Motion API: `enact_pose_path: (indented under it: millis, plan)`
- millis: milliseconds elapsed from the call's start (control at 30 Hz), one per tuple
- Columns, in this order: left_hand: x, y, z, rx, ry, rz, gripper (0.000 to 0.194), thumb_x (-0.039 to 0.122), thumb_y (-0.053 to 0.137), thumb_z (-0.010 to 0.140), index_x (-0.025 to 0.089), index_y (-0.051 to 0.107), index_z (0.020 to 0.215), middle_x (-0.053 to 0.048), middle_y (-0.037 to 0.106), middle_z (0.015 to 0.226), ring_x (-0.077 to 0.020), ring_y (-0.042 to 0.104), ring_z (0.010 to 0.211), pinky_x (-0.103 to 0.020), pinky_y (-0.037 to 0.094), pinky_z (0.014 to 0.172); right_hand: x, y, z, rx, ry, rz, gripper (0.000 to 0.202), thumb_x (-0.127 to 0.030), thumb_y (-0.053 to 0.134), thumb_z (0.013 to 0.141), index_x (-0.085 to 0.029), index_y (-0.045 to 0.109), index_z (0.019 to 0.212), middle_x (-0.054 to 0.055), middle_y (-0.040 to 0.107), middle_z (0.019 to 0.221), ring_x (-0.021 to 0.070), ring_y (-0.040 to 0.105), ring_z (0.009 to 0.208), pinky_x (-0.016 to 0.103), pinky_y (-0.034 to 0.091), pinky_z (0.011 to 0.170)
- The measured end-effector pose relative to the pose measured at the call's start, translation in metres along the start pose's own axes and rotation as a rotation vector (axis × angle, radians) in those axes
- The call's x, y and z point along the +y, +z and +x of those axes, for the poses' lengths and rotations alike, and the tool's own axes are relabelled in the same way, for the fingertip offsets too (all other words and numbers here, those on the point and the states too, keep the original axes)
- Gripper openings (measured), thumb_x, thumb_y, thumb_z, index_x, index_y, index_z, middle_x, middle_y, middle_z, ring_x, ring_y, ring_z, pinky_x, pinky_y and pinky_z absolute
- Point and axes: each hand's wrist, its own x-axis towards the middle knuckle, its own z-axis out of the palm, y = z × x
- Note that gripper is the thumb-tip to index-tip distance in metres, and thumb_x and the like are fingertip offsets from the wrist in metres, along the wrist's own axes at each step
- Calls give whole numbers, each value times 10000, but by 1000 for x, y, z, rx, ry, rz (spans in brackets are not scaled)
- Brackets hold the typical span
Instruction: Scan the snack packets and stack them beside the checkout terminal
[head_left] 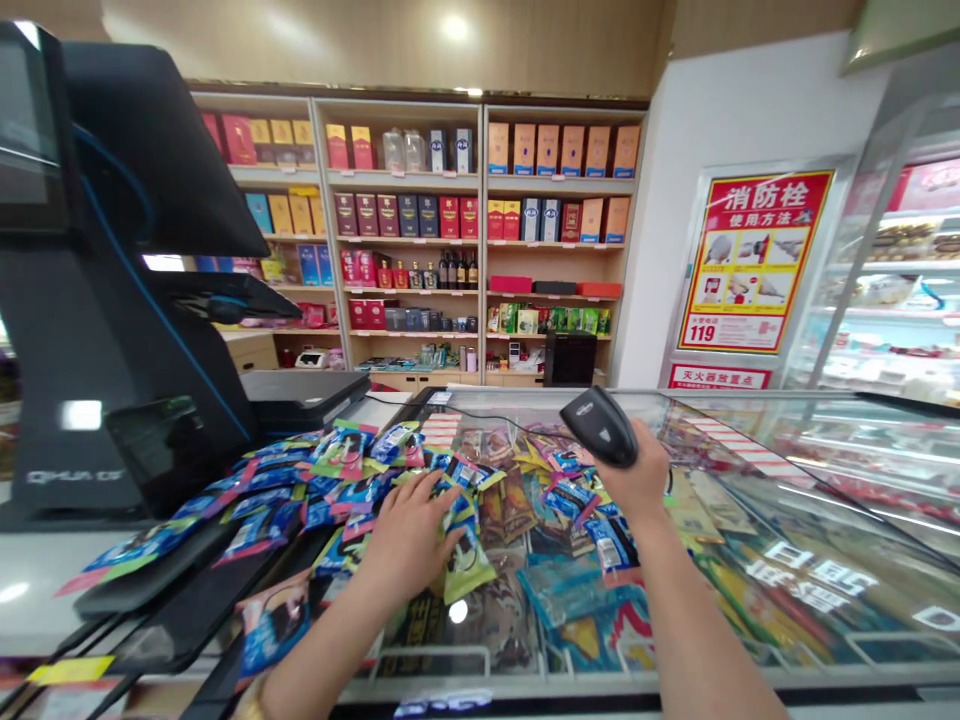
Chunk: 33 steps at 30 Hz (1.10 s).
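**Glass-topped case, a heap of packets, two hands and one scanner**

A wall of shelves fills the background, its rows packed with boxes and bottles, mostly red, blue and orange. In front of it stretches the glass-topped case, with more bagged goods visible through the glass. A large black terminal stands at the left on the counter. On the pale wall to the right hangs a red and yellow poster showing the number 119.

The heap of blue, green and pink packets spreads from beside the terminal's base across to the glass. A smaller group of similar packets lies on the glass, just left of the right forearm in view.

The left hand is palm down over the right-hand end of the heap, mostly open, fingers spread and slightly bent, thumb out over a green packet. The right hand is closed around the handle of the black scanner, raised above the smaller group, its broad head toward the left. A single loose packet lies near the left forearm. A gold-coloured bracelet circles the left wrist.
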Motion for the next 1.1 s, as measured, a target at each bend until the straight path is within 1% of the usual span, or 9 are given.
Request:
enact_pose_path:
  millis: [100, 167, 267, 400, 567, 733, 867, 1000, 1100]
  plan:
    - [4, -1, -3, -4, 21, -26, 562, 466, 678, 718, 227, 623, 1224, -158, 493, 1397, -377, 384, 1325, -577, 318, 1059, 1, 2, -1, 18, 14, -3, 125, -278, 608, 683, -223, 516, 748, 0, 557, 692, 192, 544, 651, 287, 397, 601]
    - [18, -2, 1, 42, 62, -90, 531, 453, 643, 754, 218, 615, 1229, -153, 492, 1392, -362, 383, 1324, -569, 313, 1069, 2, 3, -2, 13, 9, 4, 125, -270, 609, 679, -221, 518, 750, 1, 555, 697, 190, 539, 656, 288, 399, 610]
    - [54, 2, 11, 57, 175, -241, 440, 355, 609, 793, 218, 613, 1211, -126, 533, 1337, -300, 454, 1269, -482, 376, 1055, 2, 3, -1, 0, -1, 4, 123, -262, 608, 673, -221, 510, 735, -1, 546, 693, 188, 530, 660, 289, 397, 615]
    - [110, 21, 24, -109, 327, -387, 501, 401, 636, 765, 204, 594, 1223, -122, 575, 1266, -285, 521, 1174, -448, 398, 1029, 0, 1, 0, -13, 3, 2, 121, -271, 600, 682, -221, 508, 742, 5, 552, 702, 192, 538, 674, 291, 398, 623]
    - [150, 47, 32, -194, 258, -389, 698, 611, 625, 700, 156, 596, 1227, -206, 516, 1269, -396, 426, 1227, -557, 321, 1032, -1, 2, -1, -34, 28, -10, 132, -286, 606, 697, -229, 490, 726, 7, 550, 698, 193, 539, 670, 295, 399, 633]
    - [150, 60, 31, -145, 212, -406, 736, 600, 701, 621, 150, 592, 1193, -228, 449, 1324, -426, 339, 1286, -589, 239, 1062, -2, 2, -2, -55, 27, -14, 136, -288, 616, 690, -227, 506, 739, 18, 561, 716, 204, 550, 684, 300, 403, 638]
    - [141, 63, 30, -110, 238, -524, 538, 356, 752, 598, 153, 573, 1063, -169, 552, 1174, -349, 483, 1137, -498, 373, 988, -1, 2, -2, -73, 8, -11, 155, -297, 625, 687, -229, 493, 728, 12, 555, 704, 197, 538, 670, 299, 398, 627]
    - [134, 67, 33, -224, 135, -961, 387, 112, 616, 637, 197, 484, 990, 8, 601, 767, -158, 594, 686, -274, 487, 645, 0, 2, -4, -76, -13, -13, 123, -277, 599, 694, -225, 498, 738, 9, 550, 704, 195, 531, 671, 296, 395, 621]
    - [132, 67, 41, -211, -19, -1360, 461, 91, 632, 632, 223, 429, 1025, 49, 592, 776, -87, 569, 553, -186, 444, 504, 0, 2, -4, -75, -7, -14, 103, -265, 585, 695, -224, 500, 737, 5, 540, 694, 192, 528, 661, 294, 396, 614]
